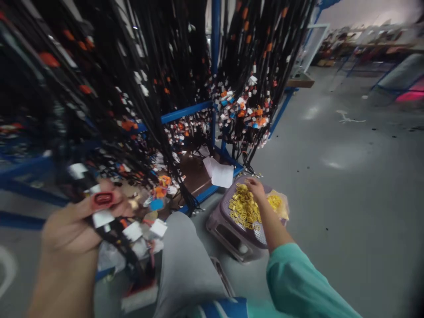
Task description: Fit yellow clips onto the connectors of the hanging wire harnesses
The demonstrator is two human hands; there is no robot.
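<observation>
Brushing could spill yellow pieces (243, 206) under the right hand (256, 189), finger grip unclear; the left hand (77, 221) clasps a red connector (103, 200).

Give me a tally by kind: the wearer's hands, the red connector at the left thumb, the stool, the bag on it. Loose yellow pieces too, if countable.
Hands: 2 (left hand, right hand)
Red connector: 1
Stool: 1
Bag: 1
Total: 5
Loose yellow pieces: left out; they overlap too much to count.
</observation>
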